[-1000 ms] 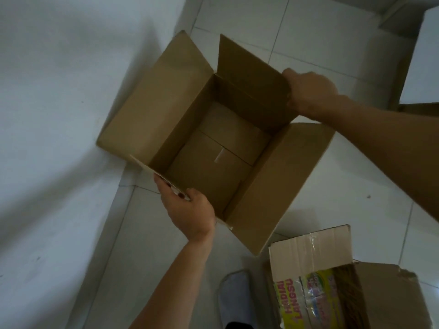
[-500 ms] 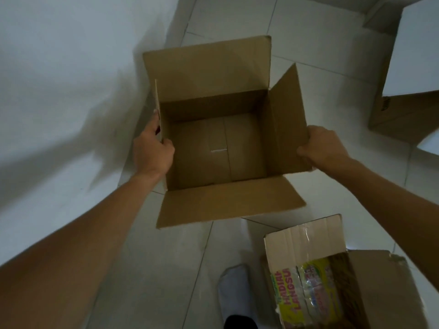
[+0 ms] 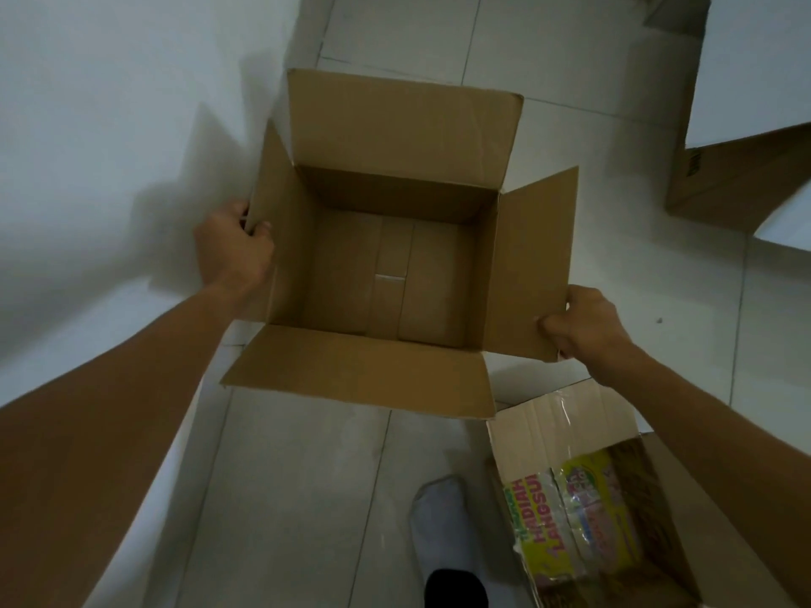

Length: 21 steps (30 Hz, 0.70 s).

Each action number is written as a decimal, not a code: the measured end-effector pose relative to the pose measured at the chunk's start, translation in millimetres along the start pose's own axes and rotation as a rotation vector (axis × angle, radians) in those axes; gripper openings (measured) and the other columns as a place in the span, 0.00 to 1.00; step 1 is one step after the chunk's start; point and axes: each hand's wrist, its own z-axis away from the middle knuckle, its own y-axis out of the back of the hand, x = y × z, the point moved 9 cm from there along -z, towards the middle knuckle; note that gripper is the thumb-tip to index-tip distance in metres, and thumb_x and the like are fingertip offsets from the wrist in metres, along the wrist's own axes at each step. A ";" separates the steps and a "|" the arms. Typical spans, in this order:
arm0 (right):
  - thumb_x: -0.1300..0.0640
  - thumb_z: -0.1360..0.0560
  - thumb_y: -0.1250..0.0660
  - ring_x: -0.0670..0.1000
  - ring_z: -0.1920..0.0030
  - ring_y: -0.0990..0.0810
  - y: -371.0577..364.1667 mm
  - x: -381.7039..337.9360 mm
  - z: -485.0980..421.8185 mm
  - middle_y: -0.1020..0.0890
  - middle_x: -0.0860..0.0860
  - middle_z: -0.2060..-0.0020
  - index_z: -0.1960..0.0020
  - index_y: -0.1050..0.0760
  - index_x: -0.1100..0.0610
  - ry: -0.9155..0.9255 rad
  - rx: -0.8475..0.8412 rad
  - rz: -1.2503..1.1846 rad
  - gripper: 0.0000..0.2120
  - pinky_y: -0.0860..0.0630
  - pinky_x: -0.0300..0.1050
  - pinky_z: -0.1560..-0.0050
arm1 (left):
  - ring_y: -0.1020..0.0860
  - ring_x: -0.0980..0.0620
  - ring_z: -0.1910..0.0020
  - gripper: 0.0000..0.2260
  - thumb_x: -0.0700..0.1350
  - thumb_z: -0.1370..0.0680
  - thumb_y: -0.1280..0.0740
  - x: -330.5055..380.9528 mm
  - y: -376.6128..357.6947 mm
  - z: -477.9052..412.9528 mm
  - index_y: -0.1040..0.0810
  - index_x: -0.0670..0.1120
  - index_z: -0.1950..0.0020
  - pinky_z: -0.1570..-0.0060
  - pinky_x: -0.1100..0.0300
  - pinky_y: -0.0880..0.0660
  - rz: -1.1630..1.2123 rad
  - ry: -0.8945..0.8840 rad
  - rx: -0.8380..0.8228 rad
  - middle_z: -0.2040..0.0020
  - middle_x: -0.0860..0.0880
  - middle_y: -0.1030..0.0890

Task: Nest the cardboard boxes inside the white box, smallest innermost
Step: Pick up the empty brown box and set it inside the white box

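A plain brown cardboard box (image 3: 397,186) hangs open and empty in the middle of the view, all flaps spread out. My left hand (image 3: 232,250) grips its left flap near the wall. My right hand (image 3: 583,320) pinches the outer corner of its right flap. A second cardboard box (image 3: 566,421) with a colourful printed panel lies open at the lower right. The white box (image 3: 750,68), with white flaps and brown sides, stands at the upper right, cut off by the frame edge.
A white wall (image 3: 109,125) runs along the left, close to the held box. The floor (image 3: 439,32) is pale tile. My foot in a grey sock (image 3: 441,515) shows at the bottom, beside the printed box.
The held box has turned from a diagonal tilt to square with the view, opening upward. My left hand shifted to the left flap and my right hand to the right flap.
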 end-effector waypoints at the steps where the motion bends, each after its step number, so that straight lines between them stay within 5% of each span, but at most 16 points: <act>1: 0.59 0.27 0.32 0.61 0.48 0.21 0.2 1.1 0.2 0.22 0.60 0.41 0.36 0.30 0.62 -0.004 0.001 -0.008 0.21 0.21 0.58 0.47 | 0.21 0.43 0.55 0.10 0.41 0.23 0.35 -0.5 0.9 0.1 0.21 0.40 0.44 0.58 0.59 0.29 -0.015 -0.004 0.005 0.50 0.39 0.18; 8: 0.60 0.27 0.32 0.63 0.45 0.21 1.3 6.6 -0.1 0.23 0.60 0.39 0.34 0.32 0.61 -0.043 -0.007 -0.024 0.22 0.21 0.59 0.48 | 0.24 0.43 0.43 0.19 0.43 0.25 0.33 -2.6 8.5 12.8 0.30 0.45 0.34 0.48 0.54 0.28 -0.069 0.071 0.144 0.40 0.42 0.22; 12: 0.53 0.27 0.30 0.61 0.46 0.21 3.9 8.9 3.1 0.23 0.59 0.39 0.36 0.32 0.60 -0.044 0.022 -0.042 0.23 0.20 0.55 0.52 | 0.33 0.42 0.33 0.29 0.45 0.29 0.32 8.5 13.8 41.3 0.37 0.45 0.30 0.34 0.47 0.37 -0.103 0.025 0.257 0.32 0.41 0.30; 15: 0.46 0.29 0.30 0.56 0.52 0.21 10.9 11.0 9.6 0.22 0.58 0.41 0.36 0.32 0.58 -0.010 0.063 -0.042 0.27 0.22 0.45 0.62 | 0.42 0.41 0.27 0.32 0.45 0.28 0.32 14.5 0.1 73.4 0.41 0.45 0.27 0.29 0.43 0.45 -0.098 -0.017 0.189 0.26 0.41 0.38; 21: 0.40 0.32 0.30 0.59 0.47 0.20 19.1 45.9 31.4 0.20 0.59 0.43 0.33 0.34 0.57 0.017 -0.006 0.085 0.34 0.22 0.57 0.46 | 0.44 0.43 0.26 0.31 0.43 0.29 0.31 35.0 -23.7 153.3 0.39 0.46 0.28 0.29 0.42 0.46 -0.056 -0.081 0.128 0.26 0.42 0.38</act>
